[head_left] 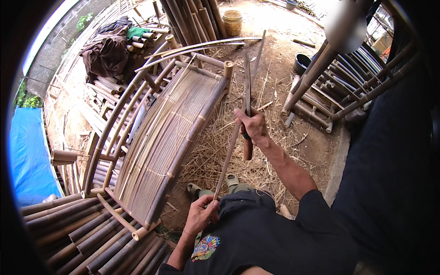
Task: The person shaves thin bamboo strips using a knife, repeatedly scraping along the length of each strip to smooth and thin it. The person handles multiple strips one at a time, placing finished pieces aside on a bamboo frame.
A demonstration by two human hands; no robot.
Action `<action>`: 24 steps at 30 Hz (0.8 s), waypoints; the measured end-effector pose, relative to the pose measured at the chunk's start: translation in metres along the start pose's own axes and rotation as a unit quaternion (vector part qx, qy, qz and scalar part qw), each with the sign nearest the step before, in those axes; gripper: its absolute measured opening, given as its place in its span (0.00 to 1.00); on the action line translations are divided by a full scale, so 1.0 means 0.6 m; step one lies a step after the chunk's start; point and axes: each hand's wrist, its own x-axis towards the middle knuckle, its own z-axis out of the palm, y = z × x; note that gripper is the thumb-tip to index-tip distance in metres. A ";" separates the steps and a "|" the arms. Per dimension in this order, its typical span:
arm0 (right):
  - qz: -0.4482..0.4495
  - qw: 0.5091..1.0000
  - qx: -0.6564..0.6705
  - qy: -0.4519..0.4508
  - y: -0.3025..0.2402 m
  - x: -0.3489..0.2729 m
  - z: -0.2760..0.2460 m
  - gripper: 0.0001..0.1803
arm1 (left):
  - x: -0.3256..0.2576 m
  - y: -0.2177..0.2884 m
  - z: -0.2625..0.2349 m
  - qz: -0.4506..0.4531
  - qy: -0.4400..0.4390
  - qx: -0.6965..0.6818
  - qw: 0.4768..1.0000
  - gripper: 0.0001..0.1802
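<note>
My right hand [253, 126] is closed around a long knife [248, 87], its blade pointing up and away and its wooden handle end sticking out below the fist. Down by my lap, my left hand [199, 215] pinches a thin bamboo strip [226, 166]. The strip slants up from there to my right hand, where it meets the knife near the base of the blade. Beyond, a strip end shows past the blade; whether it is the same piece I cannot tell. Left of my hands stands a bamboo bench [158, 137] with a slatted seat.
Bamboo shavings [215, 142] litter the ground ahead. Dark bamboo poles [96, 238] lie at the lower left, beside a blue tarp [30, 151]. A yellowish bucket [232, 23] stands far off. At right, a bamboo frame [316, 78] stands near another person, whose face is blurred.
</note>
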 end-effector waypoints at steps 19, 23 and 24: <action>-0.351 0.783 -0.509 -0.075 -0.053 -0.017 -0.016 0.32 | 0.052 0.064 -0.002 0.124 0.105 0.010 0.987 0.17; -0.378 0.736 -0.531 -0.182 -0.010 -0.121 0.032 0.34 | 0.109 0.070 0.008 0.224 0.209 0.100 0.947 0.16; -0.414 0.713 -0.530 -0.199 -0.015 -0.131 0.038 0.34 | 0.107 0.072 0.011 0.224 0.213 0.113 0.944 0.16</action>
